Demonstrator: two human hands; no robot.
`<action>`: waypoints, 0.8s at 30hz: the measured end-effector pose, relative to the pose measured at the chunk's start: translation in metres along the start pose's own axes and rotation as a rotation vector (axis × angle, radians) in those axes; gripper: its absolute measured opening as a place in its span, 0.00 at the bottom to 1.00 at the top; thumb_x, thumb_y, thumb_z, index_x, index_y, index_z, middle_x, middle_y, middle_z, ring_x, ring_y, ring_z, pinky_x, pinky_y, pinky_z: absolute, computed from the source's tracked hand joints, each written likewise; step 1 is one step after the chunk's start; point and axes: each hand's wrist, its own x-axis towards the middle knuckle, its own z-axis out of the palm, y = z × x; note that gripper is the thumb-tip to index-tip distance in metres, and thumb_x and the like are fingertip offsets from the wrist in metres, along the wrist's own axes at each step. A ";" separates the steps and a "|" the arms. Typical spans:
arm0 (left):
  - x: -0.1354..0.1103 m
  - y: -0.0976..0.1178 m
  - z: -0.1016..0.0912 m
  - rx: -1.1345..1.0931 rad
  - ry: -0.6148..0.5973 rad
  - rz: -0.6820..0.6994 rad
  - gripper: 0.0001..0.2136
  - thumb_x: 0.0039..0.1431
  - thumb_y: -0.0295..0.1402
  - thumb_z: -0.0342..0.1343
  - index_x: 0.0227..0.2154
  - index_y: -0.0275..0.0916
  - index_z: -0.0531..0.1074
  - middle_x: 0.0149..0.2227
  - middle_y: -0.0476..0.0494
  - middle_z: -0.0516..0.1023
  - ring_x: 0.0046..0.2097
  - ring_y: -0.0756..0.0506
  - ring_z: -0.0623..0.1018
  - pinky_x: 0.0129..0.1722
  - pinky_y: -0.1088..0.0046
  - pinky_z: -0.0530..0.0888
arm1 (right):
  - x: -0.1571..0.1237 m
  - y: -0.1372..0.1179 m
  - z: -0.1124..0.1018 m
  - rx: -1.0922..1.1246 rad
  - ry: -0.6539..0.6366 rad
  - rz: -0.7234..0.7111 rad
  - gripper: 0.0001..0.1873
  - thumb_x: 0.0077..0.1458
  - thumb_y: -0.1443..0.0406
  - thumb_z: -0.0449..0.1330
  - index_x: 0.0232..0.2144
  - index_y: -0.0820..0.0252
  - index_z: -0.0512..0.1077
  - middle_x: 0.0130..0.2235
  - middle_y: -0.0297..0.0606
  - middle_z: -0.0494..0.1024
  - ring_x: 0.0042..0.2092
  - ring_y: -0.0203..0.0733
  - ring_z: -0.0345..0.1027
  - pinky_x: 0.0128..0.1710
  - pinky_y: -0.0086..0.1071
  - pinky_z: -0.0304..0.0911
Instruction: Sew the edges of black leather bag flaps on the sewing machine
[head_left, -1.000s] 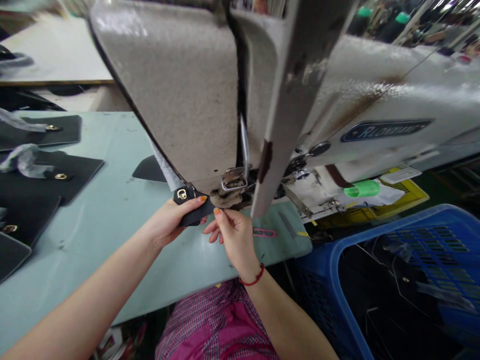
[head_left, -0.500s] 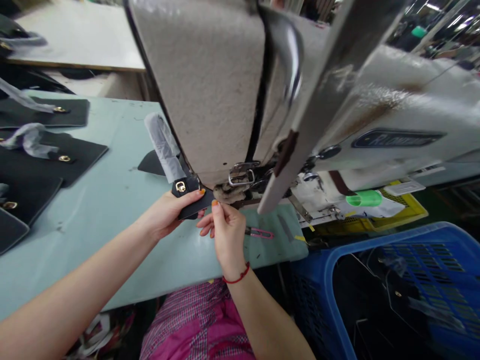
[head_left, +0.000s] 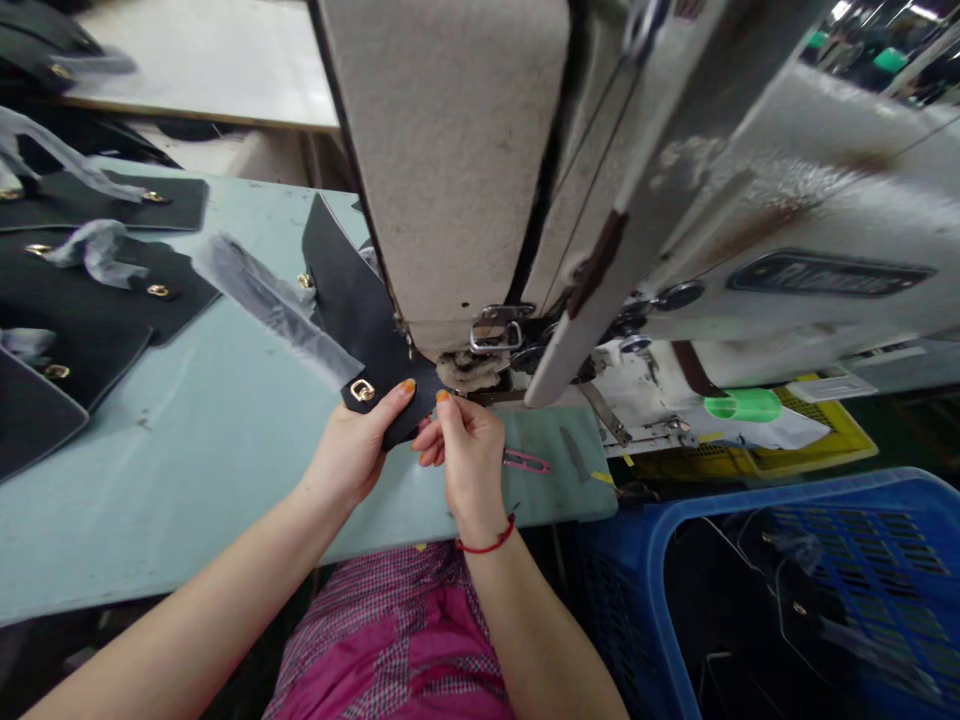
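We look down on a pale green worktop [head_left: 225, 460] in a busy sewing room. Nearest us, a checked apron [head_left: 390, 620] sits against its front edge. Our left hand [head_left: 352, 440] holds the lower end of a black panel [head_left: 356, 310], thumb on top, just beside a gold buckle [head_left: 363, 391]; a strap wrapped in clear plastic [head_left: 274, 310] runs from there toward the far left corner. Our right hand [head_left: 471, 450] has thumb and curled fingers drawn near together at the panel's right edge, and we cannot tell whether they grip it. Just beyond that hand, pink snips [head_left: 527, 461] lie near the worktop's right end. Beside that front right corner we see a blue basket [head_left: 660, 540] with black pieces inside. The panel reaches in beside the head of a grey sewing machine [head_left: 450, 160]. More black panels [head_left: 97, 340] overlap along the worktop's left edge, and past its far edge stands a white table [head_left: 217, 50].
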 end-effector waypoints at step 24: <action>-0.071 -0.073 0.049 -0.051 0.130 -0.090 0.18 0.59 0.46 0.57 0.47 0.42 0.75 0.54 0.41 0.76 0.59 0.40 0.72 0.58 0.66 0.70 | -0.004 -0.016 -0.087 -0.573 -0.059 -0.249 0.19 0.63 0.54 0.54 0.29 0.60 0.74 0.20 0.32 0.71 0.22 0.35 0.65 0.24 0.26 0.58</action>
